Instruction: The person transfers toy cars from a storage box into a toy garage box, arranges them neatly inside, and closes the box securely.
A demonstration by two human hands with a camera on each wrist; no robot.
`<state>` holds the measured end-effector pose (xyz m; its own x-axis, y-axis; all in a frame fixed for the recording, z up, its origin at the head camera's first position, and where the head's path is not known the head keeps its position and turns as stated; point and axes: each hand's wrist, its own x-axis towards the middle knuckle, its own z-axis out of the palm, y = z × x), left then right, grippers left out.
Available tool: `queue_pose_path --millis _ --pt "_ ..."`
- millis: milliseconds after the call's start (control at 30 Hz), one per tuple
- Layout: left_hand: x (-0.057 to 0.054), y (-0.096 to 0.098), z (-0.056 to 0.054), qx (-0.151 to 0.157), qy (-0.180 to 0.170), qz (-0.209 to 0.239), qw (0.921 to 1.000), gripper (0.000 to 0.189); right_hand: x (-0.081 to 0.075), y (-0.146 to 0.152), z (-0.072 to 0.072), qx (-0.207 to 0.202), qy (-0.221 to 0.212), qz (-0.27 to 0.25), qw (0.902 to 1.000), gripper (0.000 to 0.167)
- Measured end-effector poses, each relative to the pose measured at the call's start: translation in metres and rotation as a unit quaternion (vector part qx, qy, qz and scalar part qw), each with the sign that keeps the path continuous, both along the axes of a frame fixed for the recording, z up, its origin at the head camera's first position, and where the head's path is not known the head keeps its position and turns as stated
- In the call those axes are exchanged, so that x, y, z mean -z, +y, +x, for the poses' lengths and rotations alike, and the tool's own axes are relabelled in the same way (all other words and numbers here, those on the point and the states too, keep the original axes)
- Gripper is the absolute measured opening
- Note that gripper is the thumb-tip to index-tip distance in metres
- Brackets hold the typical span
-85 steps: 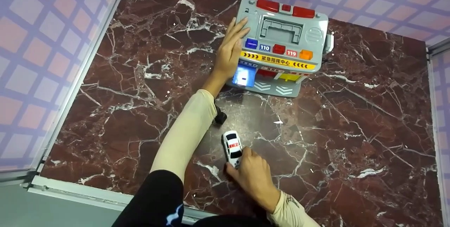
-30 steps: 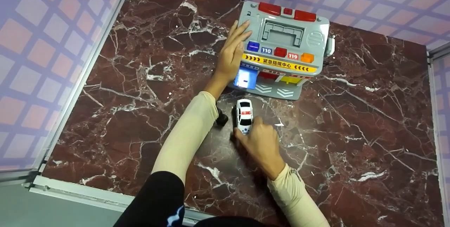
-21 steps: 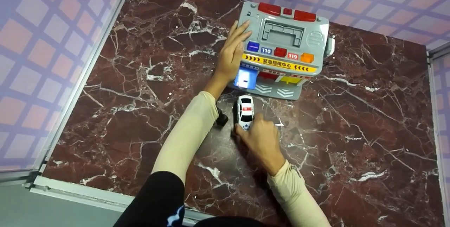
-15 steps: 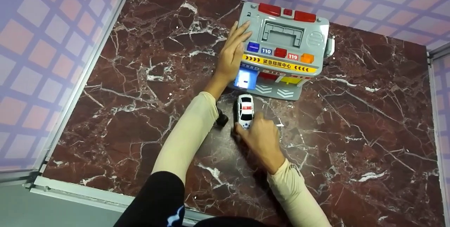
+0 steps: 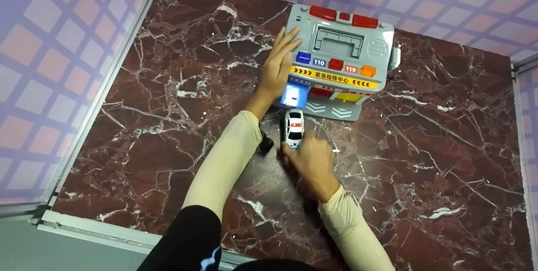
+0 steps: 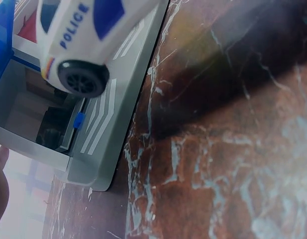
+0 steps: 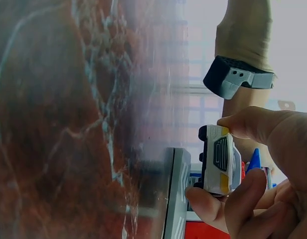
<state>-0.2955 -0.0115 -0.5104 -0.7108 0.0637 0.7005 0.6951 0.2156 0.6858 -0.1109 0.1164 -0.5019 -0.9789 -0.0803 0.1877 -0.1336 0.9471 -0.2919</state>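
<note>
My right hand (image 5: 314,157) pinches a white toy police car (image 5: 295,130) by its rear, thumb on one side, fingers on the other. The right wrist view shows the car (image 7: 216,159) between thumb and fingers, wheels facing the table. Beyond its nose stands a grey toy emergency station (image 5: 336,48), whose blue door (image 5: 295,94) is raised. In the left wrist view the car (image 6: 76,30) hangs just above the station's front ramp (image 6: 106,124), beside the open bay. My left hand (image 5: 277,67) lies with straight fingers against the station's left side and roof edge.
Red (image 5: 321,91) and yellow (image 5: 349,97) doors sit right of the blue one. A white piece (image 5: 395,56) juts from the station's right side. A black wrist camera (image 5: 265,143) is close to the car's left. Patterned panels (image 5: 75,73) border the marble-look table (image 5: 420,157).
My right hand has carried the police car away from my body, up to the front edge of the station below the blue door. My left hand has stayed on the station.
</note>
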Motion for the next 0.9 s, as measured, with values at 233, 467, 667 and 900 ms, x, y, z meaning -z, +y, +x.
queue_pose_path --millis 233,467,667,900 --pt "-0.009 -0.001 0.007 0.001 0.005 0.006 1.0000 0.038 0.001 -0.002 -0.006 0.006 -0.025 -0.011 0.9996 0.053" --pt "-0.032 -0.002 0.022 0.016 0.005 0.015 0.9997 0.037 0.005 -0.002 -0.011 0.005 -0.027 -0.015 0.9995 0.051" --pt "-0.034 -0.002 0.023 0.013 0.009 0.017 0.9997 0.036 0.009 -0.003 -0.016 0.004 -0.016 -0.025 0.9996 0.054" --pt "-0.033 -0.001 0.022 0.013 0.014 0.021 0.9996 0.036 0.008 -0.004 -0.023 0.005 -0.010 -0.034 0.9994 0.054"
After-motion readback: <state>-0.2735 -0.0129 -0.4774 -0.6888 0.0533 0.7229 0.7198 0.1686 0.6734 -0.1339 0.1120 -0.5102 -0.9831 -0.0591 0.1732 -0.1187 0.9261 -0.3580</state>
